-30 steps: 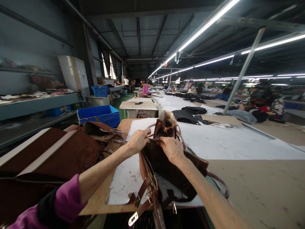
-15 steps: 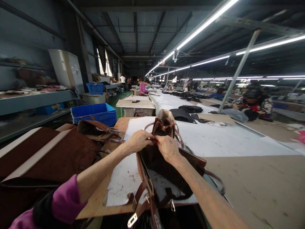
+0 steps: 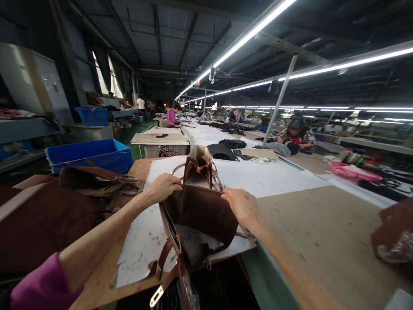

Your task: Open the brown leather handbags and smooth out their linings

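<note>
A dark brown leather bag (image 3: 200, 215) stands on the white-covered board (image 3: 142, 241) in front of me, straps and a metal buckle (image 3: 157, 296) hanging at its near end. My left hand (image 3: 163, 187) grips the bag's top edge at the left corner. My right hand (image 3: 240, 205) grips the same edge at the right corner, so the top is stretched between them. A second brown bag (image 3: 198, 168) stands just behind it.
More brown bags (image 3: 97, 178) and leather pieces (image 3: 41, 219) lie at my left, beside a blue crate (image 3: 90, 155). Long worktables run ahead with dark bags (image 3: 222, 150). Other people sit at far benches. A pink tray (image 3: 358, 173) is at right.
My hands, close together at the bag's top middle before, have moved apart to its two corners. The camera has turned right and the bag's front panel now faces me.
</note>
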`<state>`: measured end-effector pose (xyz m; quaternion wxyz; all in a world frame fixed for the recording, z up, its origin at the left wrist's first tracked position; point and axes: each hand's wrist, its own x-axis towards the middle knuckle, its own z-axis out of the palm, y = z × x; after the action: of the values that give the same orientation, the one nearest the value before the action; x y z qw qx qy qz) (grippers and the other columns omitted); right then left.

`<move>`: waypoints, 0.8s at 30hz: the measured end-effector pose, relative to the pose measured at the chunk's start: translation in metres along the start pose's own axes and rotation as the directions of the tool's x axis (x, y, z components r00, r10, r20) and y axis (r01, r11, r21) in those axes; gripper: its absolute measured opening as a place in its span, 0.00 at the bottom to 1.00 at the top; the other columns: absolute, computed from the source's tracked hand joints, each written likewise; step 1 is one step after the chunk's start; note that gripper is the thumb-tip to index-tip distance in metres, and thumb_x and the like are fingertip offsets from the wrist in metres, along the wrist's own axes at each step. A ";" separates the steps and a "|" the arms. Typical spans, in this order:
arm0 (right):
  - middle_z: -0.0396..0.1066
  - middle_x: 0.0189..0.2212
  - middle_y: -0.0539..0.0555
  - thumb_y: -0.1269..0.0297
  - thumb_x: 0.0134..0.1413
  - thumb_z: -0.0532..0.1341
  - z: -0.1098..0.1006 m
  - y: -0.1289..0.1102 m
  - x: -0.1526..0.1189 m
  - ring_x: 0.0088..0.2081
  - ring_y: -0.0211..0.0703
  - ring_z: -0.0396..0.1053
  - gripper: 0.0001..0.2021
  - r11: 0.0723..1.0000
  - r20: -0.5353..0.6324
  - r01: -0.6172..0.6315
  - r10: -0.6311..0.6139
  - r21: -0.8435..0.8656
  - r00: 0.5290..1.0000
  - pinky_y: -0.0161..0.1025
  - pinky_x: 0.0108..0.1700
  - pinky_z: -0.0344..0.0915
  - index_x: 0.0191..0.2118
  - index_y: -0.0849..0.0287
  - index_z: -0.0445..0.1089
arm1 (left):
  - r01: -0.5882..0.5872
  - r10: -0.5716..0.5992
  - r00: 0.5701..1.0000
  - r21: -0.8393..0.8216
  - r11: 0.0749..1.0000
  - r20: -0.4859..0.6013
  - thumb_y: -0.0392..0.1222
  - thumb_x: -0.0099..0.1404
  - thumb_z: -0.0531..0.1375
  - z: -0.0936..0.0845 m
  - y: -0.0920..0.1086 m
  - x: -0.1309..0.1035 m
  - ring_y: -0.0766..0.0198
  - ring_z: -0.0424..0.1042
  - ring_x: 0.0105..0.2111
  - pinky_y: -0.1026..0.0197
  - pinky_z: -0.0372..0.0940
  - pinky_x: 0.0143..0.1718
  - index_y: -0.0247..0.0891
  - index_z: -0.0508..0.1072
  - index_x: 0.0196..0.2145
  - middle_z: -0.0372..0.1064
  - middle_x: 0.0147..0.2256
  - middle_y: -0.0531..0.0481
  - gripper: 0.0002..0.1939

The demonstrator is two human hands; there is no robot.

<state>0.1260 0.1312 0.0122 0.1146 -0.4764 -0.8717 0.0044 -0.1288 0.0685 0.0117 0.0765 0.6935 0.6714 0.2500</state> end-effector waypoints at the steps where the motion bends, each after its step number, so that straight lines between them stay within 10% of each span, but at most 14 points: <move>1: 0.69 0.26 0.52 0.58 0.55 0.48 0.001 0.012 -0.005 0.29 0.41 0.63 0.13 1.000 -0.020 -0.002 0.002 0.009 1.000 0.35 0.28 0.49 0.28 0.55 0.66 | -0.006 0.006 1.000 -0.026 1.000 0.000 0.42 0.54 0.54 0.001 -0.001 0.000 0.68 0.59 0.23 0.67 0.50 0.26 0.35 0.73 0.24 0.61 0.18 0.56 0.10; 12: 0.59 0.16 0.48 0.55 0.55 0.45 0.013 0.037 -0.016 0.22 0.36 0.54 0.18 0.989 -0.143 0.082 -0.064 0.122 0.988 0.33 0.27 0.46 0.20 0.58 0.61 | 0.018 -0.017 1.000 -0.145 0.989 0.008 0.40 0.52 0.55 -0.002 0.006 -0.003 0.70 0.56 0.21 0.67 0.49 0.24 0.33 0.73 0.24 0.56 0.16 0.57 0.09; 18: 0.63 0.17 0.48 0.56 0.52 0.49 -0.008 0.027 -0.042 0.23 0.37 0.59 0.15 0.985 0.035 0.040 -0.046 0.166 0.998 0.33 0.25 0.47 0.21 0.57 0.61 | -0.044 0.046 0.999 -0.194 0.980 0.006 0.38 0.53 0.55 -0.002 0.010 0.000 0.70 0.55 0.20 0.67 0.48 0.22 0.33 0.72 0.23 0.57 0.16 0.56 0.07; 24: 0.69 0.36 0.49 0.60 0.43 0.58 -0.028 0.007 -0.035 0.33 0.41 0.66 0.19 0.925 0.090 0.029 -0.068 0.378 0.994 0.34 0.32 0.56 0.45 0.50 0.61 | -0.332 0.392 0.907 -0.315 0.889 0.152 0.34 0.52 0.58 0.016 0.063 0.028 0.70 0.61 0.24 0.70 0.54 0.27 0.34 0.74 0.27 0.64 0.21 0.56 0.05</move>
<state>0.1553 0.1032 0.0318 0.1592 -0.4230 -0.8710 0.1926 -0.0661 0.0942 0.0325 0.1969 0.8114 0.4750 0.2779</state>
